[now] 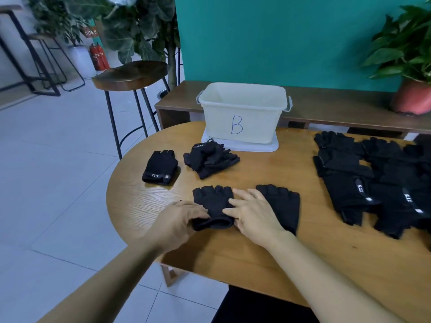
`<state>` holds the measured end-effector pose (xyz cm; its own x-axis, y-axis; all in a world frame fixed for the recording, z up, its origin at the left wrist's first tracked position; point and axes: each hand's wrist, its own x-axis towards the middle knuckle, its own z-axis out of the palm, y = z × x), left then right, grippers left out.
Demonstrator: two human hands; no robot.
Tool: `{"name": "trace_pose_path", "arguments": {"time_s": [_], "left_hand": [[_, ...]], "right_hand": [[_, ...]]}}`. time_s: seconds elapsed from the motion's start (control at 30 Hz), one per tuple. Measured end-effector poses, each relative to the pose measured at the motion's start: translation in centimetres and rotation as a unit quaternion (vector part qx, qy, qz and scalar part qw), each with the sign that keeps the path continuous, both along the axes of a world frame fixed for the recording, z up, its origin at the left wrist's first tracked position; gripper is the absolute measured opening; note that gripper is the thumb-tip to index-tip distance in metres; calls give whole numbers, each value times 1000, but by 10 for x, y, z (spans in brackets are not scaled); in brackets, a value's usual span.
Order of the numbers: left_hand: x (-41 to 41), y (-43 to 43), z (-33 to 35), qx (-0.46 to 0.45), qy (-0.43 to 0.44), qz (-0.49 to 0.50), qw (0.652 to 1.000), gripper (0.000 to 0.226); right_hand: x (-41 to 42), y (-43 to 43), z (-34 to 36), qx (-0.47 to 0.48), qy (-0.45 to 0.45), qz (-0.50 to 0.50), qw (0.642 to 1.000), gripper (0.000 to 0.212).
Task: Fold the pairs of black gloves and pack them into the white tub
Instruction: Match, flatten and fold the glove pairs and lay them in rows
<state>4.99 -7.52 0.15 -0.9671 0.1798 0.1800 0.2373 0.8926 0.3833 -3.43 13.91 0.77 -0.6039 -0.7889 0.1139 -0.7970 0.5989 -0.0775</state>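
Two black fingerless gloves lie side by side near the table's front edge. My left hand pinches the cuff of the left glove. My right hand lies with straight fingers across the gap, touching the left glove and covering part of the right glove. The white tub, marked B, stands on its lid at the back of the table; its visible part holds nothing. A folded pair and a loose heap of gloves lie in front of the tub.
Several unfolded black gloves are spread over the right side of the wooden table. A bar stool stands at the back left. A low shelf with a potted plant runs behind the table.
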Motion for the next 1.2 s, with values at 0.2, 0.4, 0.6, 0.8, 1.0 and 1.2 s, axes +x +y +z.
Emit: {"name": "trace_pose_path", "arguments": {"time_s": [0.2,0.4,0.6,0.8,1.0,1.2], "left_hand": [[1,1,11,143,-38,69,987,48],[-22,44,-14,-64,-120,96,986,61],[-36,62,-31,-155,-149,100,971,81],[-57,78,-31,-163,-143,116,969,85],[-65,82,-27,-127,-117,121,978,85],[-75,65,-4,-94,-18,108,989,94]], "right_hand": [[3,6,-5,-127,25,-110,985,39],[6,18,-15,45,-102,-253,961,64],[-1,36,-20,93,-166,-269,944,65],[-16,55,-19,97,-164,-271,944,63],[-19,54,-5,73,-187,-266,943,63],[-25,35,20,-4,-107,-237,966,58]]}}
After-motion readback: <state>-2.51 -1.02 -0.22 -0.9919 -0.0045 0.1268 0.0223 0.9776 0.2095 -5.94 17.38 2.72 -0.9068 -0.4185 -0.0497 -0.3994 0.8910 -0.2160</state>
